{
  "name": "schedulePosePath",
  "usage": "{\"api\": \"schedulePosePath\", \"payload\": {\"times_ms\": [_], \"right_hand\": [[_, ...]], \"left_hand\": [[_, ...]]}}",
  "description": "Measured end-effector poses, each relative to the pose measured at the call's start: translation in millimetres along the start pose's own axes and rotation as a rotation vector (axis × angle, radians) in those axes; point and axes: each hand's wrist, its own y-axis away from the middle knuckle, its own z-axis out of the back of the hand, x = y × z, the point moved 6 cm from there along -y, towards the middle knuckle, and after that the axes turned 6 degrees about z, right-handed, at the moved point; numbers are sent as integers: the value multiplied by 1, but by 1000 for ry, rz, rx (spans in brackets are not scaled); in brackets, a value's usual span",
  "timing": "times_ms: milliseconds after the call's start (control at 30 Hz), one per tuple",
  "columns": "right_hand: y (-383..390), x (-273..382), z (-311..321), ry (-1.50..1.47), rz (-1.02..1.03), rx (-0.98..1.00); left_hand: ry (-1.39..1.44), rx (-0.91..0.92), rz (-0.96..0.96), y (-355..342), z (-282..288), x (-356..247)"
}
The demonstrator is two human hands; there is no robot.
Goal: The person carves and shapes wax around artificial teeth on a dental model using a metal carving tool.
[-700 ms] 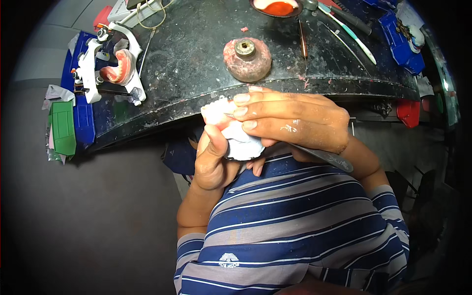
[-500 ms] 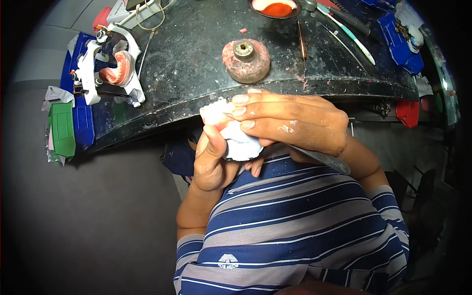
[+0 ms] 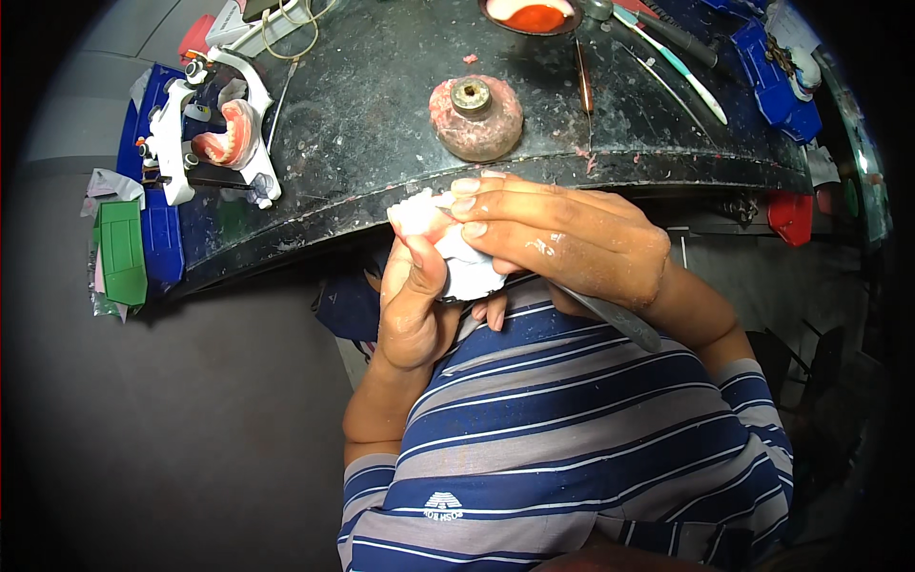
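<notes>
A white plaster dental model point(image 3: 474, 276) with pink wax and pale teeth along its far side is held up just off the bench's front edge. My left hand point(image 3: 412, 310) wraps round it from the left, thumb pressed on its near side. In my right hand point(image 3: 572, 234) is a grey metal spatula point(image 3: 620, 322), its flat end sticking out below the palm toward my shirt. The right fingers lie closed over the model's upper right side. They hide the tool's working tip.
On the dark bench point(image 3: 362, 124) stand a round spirit burner point(image 3: 476, 119), a dish of red wax point(image 3: 534, 17), a wooden-handled tool point(image 3: 584, 81) and a toothbrush point(image 3: 681, 71). At left is a white articulator point(image 3: 178, 143) with a pink denture point(image 3: 229, 138); blue trays point(image 3: 777, 91) stand at right.
The model has tilted slightly in my left hand. My right hand and the spatula's end have shifted a little to the left.
</notes>
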Motion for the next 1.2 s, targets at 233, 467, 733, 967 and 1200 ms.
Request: {"api": "schedulePosePath", "payload": {"times_ms": [233,467,733,967,1200], "right_hand": [[-1,-11,16,-69,-61,-165],[10,-29,22,-589,-342,-356],[6,-32,6,-831,-281,-324],[7,-34,2,-875,-329,-311],[7,-35,3,-849,-377,-213]], "left_hand": [[-53,94,56,-1,8,0],[364,70,262,2,-4,-3],[455,191,339,3,-2,9],[548,202,332,4,-1,11],[519,221,404,4,0,13]]}}
